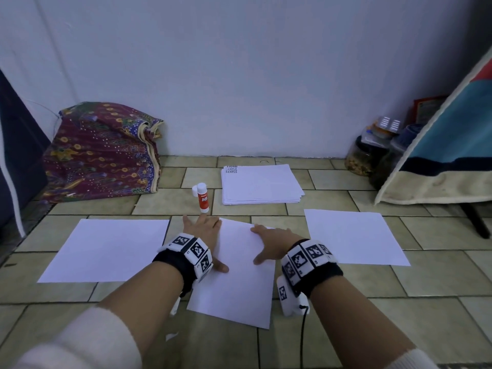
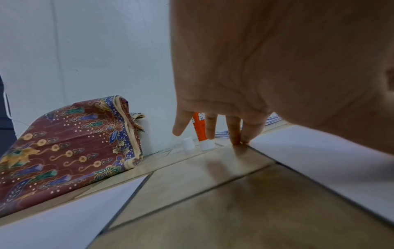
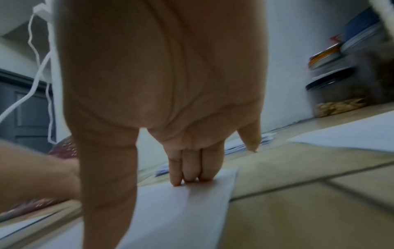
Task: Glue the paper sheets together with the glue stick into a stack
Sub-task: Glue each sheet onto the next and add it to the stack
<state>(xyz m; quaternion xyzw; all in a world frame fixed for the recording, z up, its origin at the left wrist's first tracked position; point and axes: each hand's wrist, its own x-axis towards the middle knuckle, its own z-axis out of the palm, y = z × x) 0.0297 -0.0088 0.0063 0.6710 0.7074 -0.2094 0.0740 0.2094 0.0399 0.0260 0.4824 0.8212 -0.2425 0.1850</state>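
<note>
A white middle sheet (image 1: 239,272) is lain on the tiled floor (image 1: 346,328) and pressed flat by both hands: the left hand (image 1: 203,230) at its far left corner, the right hand (image 1: 274,242) on its far edge, fingers straight and released. Single sheets are laid left (image 1: 106,249) and right (image 1: 354,237). The uncapped glue stick (image 1: 203,197) is stood beside the paper pile (image 1: 261,183), its cap (image 1: 195,189) next to it.
</note>
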